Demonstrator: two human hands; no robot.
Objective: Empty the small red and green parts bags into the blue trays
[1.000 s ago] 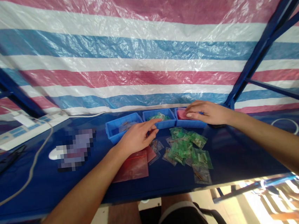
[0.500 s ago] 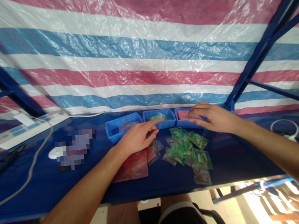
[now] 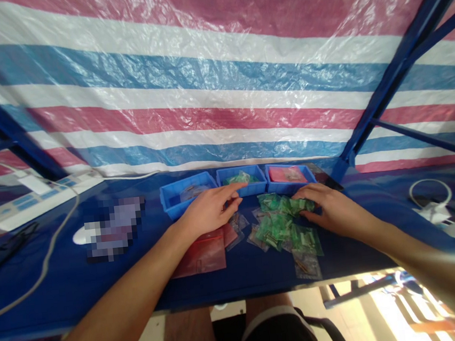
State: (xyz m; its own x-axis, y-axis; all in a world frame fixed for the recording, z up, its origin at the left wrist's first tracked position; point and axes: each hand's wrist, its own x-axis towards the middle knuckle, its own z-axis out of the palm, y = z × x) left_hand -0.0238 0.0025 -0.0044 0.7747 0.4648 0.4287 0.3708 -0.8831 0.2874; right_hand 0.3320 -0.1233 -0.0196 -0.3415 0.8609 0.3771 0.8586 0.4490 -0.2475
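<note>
- Step in hand, I'd judge: picking thru the green bags (image 3: 273,227), heaped on the table (image 3: 270,279) in front of the middle & right bins.
- My R hand (image 3: 328,209) is at the heap's R edge. Grip: thumb & fingers either side of a green bag; can't tell from here if they're clamped on it.
- My L hand (image 3: 207,210) has thumb & index apart, nothing seen between; index reaches just over the front of the middle bin (image 3: 253,190).
- Next move, IMO, calls for a light pinch w/ R to part one bag from the overlapping pile w/o dragging its neighbours.
- Bins: left bin (image 3: 175,210) has clear bags, middle has green, right bin (image 3: 287,188) has red bags (image 3: 286,174).
- In the way: L hand & wrist cover part of the left bin, the large red bag (image 3: 203,253) & clear bags (image 3: 239,225) beside it.
- Clear bag (image 3: 307,264) lies nr the table's front edge; could get knocked off, I reckon.
- Farther L: power strip (image 3: 45,199), cable (image 3: 46,268), pixelated item (image 3: 118,224), can't ID. Striped sheet (image 3: 222,112) hangs behind.
</note>
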